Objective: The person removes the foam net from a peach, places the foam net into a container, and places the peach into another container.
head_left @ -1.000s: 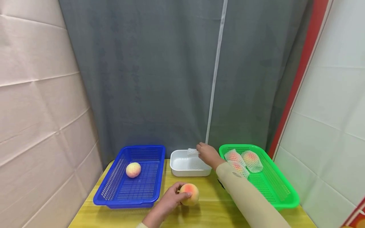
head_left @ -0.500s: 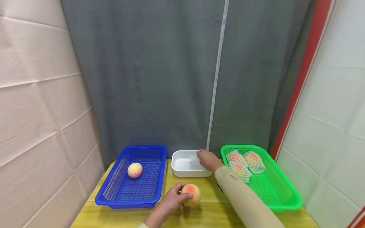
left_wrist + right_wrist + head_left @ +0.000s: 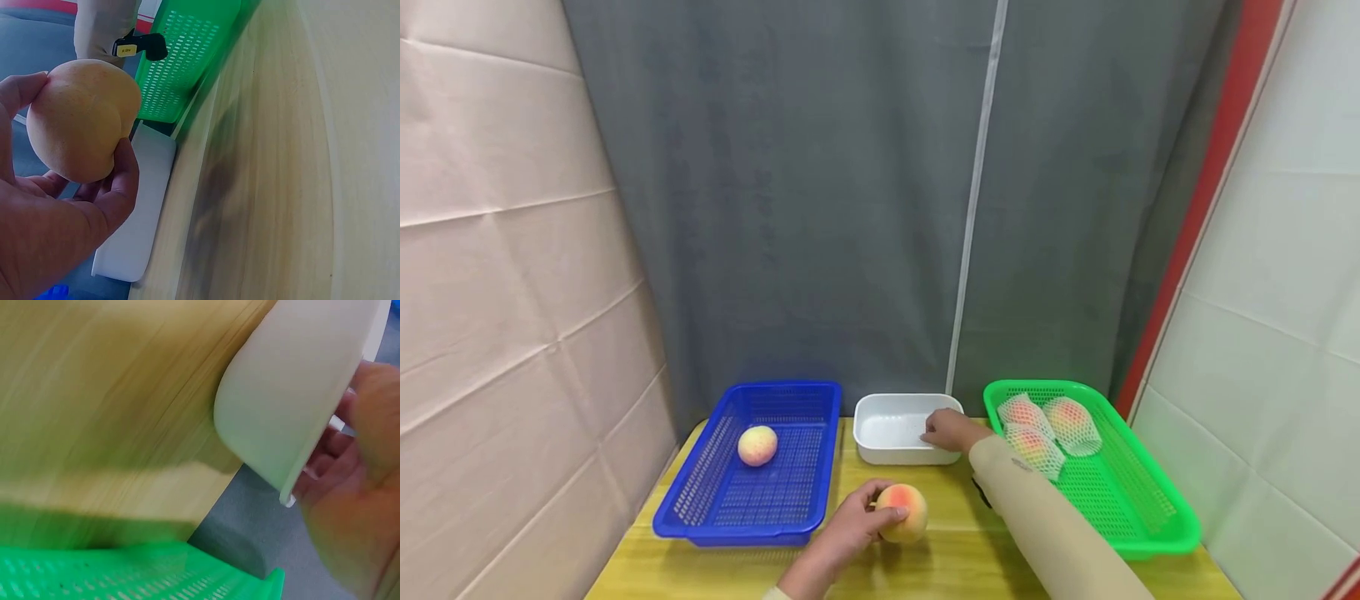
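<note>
Currently, the left hand (image 3: 856, 521) grips a peach (image 3: 906, 510) in front of the white bin (image 3: 895, 456). The right hand (image 3: 951, 430) dips into the bin; whether it pinches anything, I cannot tell. A blue basket (image 3: 752, 504) stands left of the bin, a green basket (image 3: 1101, 504) right.

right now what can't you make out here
What the right hand holds, if anything: its back hides this in the head view, the white tray in the right wrist view.
Left wrist view: most of the blue basket, cut off by the bottom edge.
Left wrist view: print on the yellow label, too small.
</note>
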Motion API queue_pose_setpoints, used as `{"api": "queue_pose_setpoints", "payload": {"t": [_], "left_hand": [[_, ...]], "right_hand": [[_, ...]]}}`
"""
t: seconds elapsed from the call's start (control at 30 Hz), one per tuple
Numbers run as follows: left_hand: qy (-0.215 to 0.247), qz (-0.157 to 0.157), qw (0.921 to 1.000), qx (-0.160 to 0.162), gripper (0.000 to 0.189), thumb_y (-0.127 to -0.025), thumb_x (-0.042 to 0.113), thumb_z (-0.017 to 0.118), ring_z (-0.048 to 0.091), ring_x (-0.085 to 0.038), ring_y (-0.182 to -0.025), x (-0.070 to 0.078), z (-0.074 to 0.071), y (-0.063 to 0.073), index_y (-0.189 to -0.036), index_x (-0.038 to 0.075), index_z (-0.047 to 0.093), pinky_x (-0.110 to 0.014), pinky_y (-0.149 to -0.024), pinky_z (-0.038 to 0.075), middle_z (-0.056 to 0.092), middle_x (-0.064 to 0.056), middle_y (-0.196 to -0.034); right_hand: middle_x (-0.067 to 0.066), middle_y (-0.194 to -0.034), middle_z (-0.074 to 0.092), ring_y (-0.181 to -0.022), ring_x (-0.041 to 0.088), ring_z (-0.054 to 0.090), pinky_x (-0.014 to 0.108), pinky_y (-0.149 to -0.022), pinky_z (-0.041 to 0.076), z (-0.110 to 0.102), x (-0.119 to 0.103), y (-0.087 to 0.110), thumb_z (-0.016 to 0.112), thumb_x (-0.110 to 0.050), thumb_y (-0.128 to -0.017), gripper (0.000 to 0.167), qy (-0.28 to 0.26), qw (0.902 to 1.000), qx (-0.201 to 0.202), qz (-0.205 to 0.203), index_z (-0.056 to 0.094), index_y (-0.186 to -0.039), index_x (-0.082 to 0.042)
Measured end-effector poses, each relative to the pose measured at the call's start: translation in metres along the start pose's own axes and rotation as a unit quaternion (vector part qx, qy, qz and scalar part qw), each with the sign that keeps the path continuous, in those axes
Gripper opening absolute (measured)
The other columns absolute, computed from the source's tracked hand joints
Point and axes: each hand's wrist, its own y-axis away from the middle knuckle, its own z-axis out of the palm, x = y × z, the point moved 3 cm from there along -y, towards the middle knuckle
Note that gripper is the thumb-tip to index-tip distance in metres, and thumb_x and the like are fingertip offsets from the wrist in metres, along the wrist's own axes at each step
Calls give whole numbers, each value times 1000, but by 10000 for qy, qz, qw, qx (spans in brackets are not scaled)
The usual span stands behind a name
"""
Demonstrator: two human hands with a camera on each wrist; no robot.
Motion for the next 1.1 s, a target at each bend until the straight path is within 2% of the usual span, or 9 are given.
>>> {"api": "queue_pose_setpoints", "payload": {"t": [0.17,0.27,0.33,0.5,0.63,0.73,0.9,1.1], "left_hand": [[42,4,10000,-7,44,-97,19,80,63,-19,-95,3,0,1,-137,4,67,-35,-77,52,66,-5,-123],[92,48,9999,9,45,-98,18,80,64,-20,-95,5,0,2,-138,4,67,-35,-77,53,66,-6,-124],[95,93,9999,-2,45,-98,18,80,63,-19,-94,5,0,1,-138,3,67,-35,-76,53,66,-5,-124],[92,124,9999,-48,45,-97,18,80,64,-18,-94,6,5,1,-137,2,66,-34,-76,53,66,-5,-123],[115,105,9999,-34,45,-98,18,79,64,-18,-95,8,6,0,-138,3,66,-34,-76,53,66,-5,-124],[213,109,9997,-39,45,-100,18,76,64,-18,-95,8,7,-1,-140,2,64,-35,-77,54,66,-5,-122],[420,127,9990,-73,46,-105,20,71,66,-17,-96,6,6,-2,-145,2,60,-36,-79,55,68,-4,-117],[452,113,9989,-40,45,-108,22,67,67,-19,-98,5,4,-2,-147,2,60,-37,-79,55,70,-6,-123]], "right_hand": [[2,-84,66,-82,21,56,40,-88,57,-5,-5,-1,80,-6,-97,6,75,9997,-173,158,75,-95,-2],[4,-88,66,-85,23,56,42,-90,57,-7,-10,-2,79,0,-93,7,134,9990,-245,363,74,-97,-1],[4,-86,64,-83,23,55,41,-87,56,-8,-11,-2,78,2,-91,9,197,9988,-250,363,71,-93,-3],[4,-82,61,-79,23,54,39,-81,53,-2,-1,-2,77,1,-89,15,336,9989,-125,286,64,-88,-8],[6,-85,63,-81,24,55,41,-84,55,-3,3,-2,80,-3,-91,16,397,9985,-107,366,64,-90,-7],[6,-86,64,-82,24,56,43,-88,56,-8,-2,1,82,-2,-91,16,293,9985,-161,424,67,-92,-4],[9,-92,67,-87,27,59,47,-94,58,-10,-6,2,80,3,-92,13,192,9993,-164,282,71,-101,2],[10,-97,70,-93,28,65,49,-98,59,-20,-13,10,80,-2,-98,10,171,9997,110,107,73,-106,0]]}}
